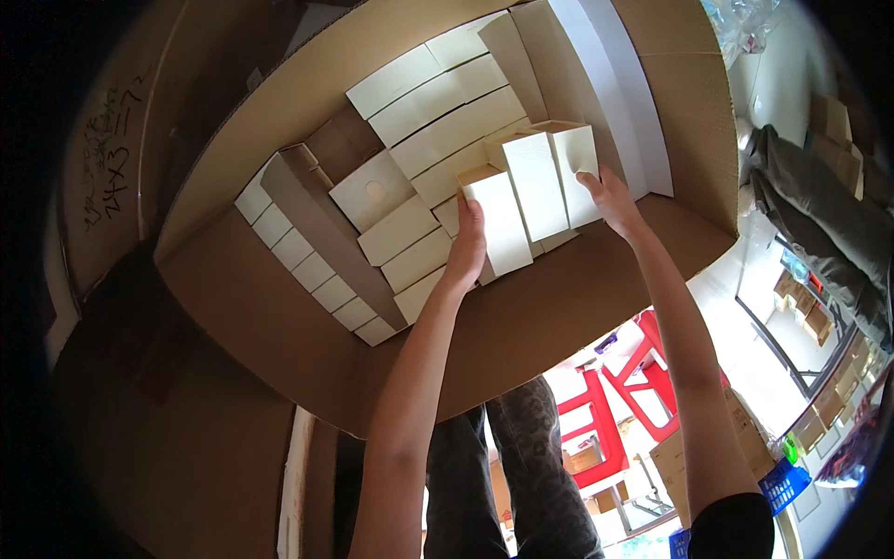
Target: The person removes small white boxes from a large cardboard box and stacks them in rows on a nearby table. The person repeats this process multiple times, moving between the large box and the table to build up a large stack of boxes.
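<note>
Forearms: both bare, rising from the lower edge up into the big carton point(279, 317), above dark trousers point(521, 466).
Left hand point(466, 247): fingers clasped on the near left side of the three small cream boxes point(531, 191), thumb at the lowest box's edge.
Right hand point(610, 200): fingertips pressed to the right side of the same three boxes, grasping them from the opposite side.
Held boxes: three side by side, squeezed between the two hands, tilted, above the packed boxes inside the carton, toward its right half.
Packed boxes point(438, 112): cream, in rows filling the carton's middle and left.
Cardboard divider point(321, 228): brown strip running slantwise in the carton's left part, left of the held boxes.
Red stool point(624, 410): outside the carton, below its right corner.
Blue basket point(782, 484): well apart from the carton, lower right.
</note>
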Available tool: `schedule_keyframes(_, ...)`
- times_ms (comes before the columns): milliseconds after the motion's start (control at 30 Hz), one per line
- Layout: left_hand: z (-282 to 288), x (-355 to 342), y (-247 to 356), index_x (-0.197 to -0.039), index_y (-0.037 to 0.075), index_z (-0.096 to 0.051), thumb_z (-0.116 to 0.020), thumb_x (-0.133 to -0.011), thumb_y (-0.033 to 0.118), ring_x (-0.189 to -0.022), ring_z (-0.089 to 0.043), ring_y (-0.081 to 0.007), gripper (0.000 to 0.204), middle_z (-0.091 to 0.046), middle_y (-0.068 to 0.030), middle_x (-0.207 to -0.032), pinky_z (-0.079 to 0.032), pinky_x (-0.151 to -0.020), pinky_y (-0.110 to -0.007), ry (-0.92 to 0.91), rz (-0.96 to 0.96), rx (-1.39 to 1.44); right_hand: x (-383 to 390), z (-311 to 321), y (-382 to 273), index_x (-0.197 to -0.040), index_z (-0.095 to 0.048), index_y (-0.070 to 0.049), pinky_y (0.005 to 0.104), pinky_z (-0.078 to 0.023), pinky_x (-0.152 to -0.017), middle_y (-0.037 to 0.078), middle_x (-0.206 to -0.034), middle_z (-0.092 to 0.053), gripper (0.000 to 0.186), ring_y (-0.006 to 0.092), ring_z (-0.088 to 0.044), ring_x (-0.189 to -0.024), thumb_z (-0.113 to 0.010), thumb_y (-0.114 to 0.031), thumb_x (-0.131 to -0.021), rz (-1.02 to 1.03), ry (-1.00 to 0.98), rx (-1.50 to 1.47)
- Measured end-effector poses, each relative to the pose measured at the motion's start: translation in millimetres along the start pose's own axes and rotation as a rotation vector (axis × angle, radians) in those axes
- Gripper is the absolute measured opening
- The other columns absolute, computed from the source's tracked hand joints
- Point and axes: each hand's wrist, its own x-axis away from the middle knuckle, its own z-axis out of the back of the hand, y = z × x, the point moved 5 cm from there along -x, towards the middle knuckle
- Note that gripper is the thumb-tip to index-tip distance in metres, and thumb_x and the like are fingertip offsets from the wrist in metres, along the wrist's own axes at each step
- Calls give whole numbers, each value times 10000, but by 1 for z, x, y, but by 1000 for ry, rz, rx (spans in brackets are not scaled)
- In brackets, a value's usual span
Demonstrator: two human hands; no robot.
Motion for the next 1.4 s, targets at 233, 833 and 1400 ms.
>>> schedule_keyframes(233, 113, 3, -26, -1319, -5, -271, -644, -710, 114, -1222, -333, -350, 724, -344, -205, -1318, -282, -1026, -417, 491, -247, -904, 16, -16, -26, -1177, -423, -14, 409, -415, -878, 211, -1155, -505, 515, 357, -503, -1058, -577, -320, -793, 183, 168, 113)
schedule_keyframes(833, 177, 76, 3, -1334, 35, -309, -638, -787, 282, -1147, -432, -244, 685, -448, -104, -1221, -339, -979, -383, 178, -66, -52, 9, -23, -14, -1302, -284, 4, 389, -359, -957, 216, -1247, -416, 685, 339, -436, -1136, -583, -335, -788, 208, 157, -28)
schedule_keyframes(1400, 85, 20, -98, -1396, 215, -209, -486, -847, 505, -1240, -341, -272, 680, -291, -95, -1393, -319, -965, -483, 283, 196, 208, -1, -29, -4, -1314, -239, 8, 378, -351, -967, 233, -1295, -359, 714, 343, -436, -1146, -579, -364, -808, 169, 25, -118)
